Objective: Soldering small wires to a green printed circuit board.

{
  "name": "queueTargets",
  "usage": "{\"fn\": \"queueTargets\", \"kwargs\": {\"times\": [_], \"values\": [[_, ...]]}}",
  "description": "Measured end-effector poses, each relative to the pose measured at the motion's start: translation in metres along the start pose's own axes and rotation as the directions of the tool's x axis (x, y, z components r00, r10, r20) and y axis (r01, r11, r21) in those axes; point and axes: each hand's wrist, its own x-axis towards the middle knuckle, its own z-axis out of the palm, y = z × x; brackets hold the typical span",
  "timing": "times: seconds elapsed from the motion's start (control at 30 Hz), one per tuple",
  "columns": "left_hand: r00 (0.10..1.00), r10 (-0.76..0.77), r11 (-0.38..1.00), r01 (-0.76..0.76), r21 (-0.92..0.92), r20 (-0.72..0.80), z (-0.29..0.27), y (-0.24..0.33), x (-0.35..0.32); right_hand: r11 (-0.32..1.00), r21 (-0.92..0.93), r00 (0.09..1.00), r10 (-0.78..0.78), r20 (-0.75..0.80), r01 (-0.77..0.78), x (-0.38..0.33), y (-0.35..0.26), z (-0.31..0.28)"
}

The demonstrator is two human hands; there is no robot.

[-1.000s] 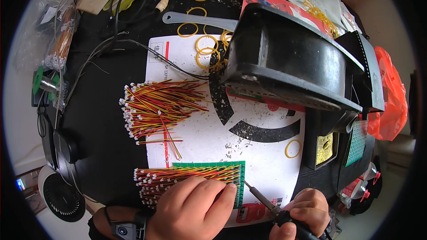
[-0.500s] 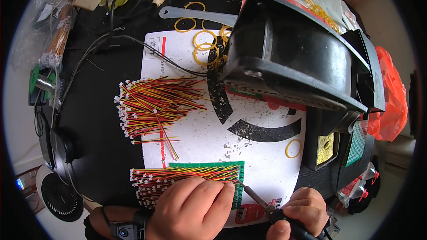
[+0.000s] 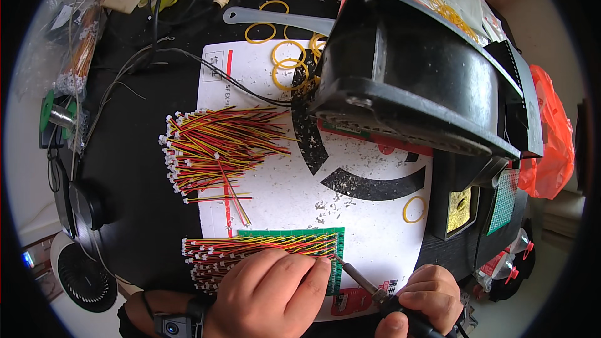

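Head view is showing the left hand [image 3: 269,291] lying palm-down at the near edge of the bench [image 3: 138,213], its fingers pressing flat on a row of red, yellow and black wire leads with white plug ends [image 3: 250,247]; that grip is spread and pinning rather than closing around anything. These leads are resting across a green gridded cutting mat [image 3: 335,263]. Just to the right, the right hand [image 3: 422,300] is wrapping its grip tightly around the dark handle of a soldering iron with a slim metal shaft [image 3: 360,278], whose tip is meeting the bare wire ends beside the left fingertips.

Beneath all this a white printed paper sheet [image 3: 369,213] is spreading over the bench, dusted with grey specks. Farther up, a second, looser bundle of the same coloured wire leads [image 3: 219,147] is lying on the sheet's left part, well apart from the hands. A single yellow rubber band [image 3: 413,208] is sitting to the right. Beyond, a large black plastic housing [image 3: 413,75] is rising over the sheet, with more yellow rubber bands [image 3: 285,62] scattered at its left.
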Motion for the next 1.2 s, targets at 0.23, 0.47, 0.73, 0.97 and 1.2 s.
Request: {"fn": "queueTargets", "kwargs": {"times": [0.23, 0.47, 0.73, 0.97, 1.2], "values": [[1.000, -0.007, 1.000, 0.007, -0.028, 0.006, 0.000, 0.000, -0.001, 0.998, 0.057, 0.997, -0.010, -0.070, 0.014, -0.005, 0.000, -0.001], [1.000, 0.003, 1.000, -0.003, -0.019, -0.003, -0.001, 0.001, -0.001, 0.999, 0.034, 0.999, -0.006, -0.045, 0.007, -0.003, -0.001, -0.001], [1.000, 0.006, 1.000, -0.006, 0.006, -0.001, -0.003, 0.002, -0.002, 1.000, 0.027, 1.000, -0.008, 0.009, 0.008, -0.001, -0.002, -0.003], [0.999, 0.039, 0.999, -0.039, 0.018, 0.013, 0.003, 0.001, -0.001, 1.000, 0.016, 1.000, 0.002, 0.009, -0.002, -0.002, -0.001, -0.003], [1.000, 0.015, 1.000, -0.015, 0.022, 0.019, -0.002, 0.003, -0.002, 1.000, 0.022, 1.000, -0.001, 0.003, 0.001, -0.001, -0.002, -0.002]]}}
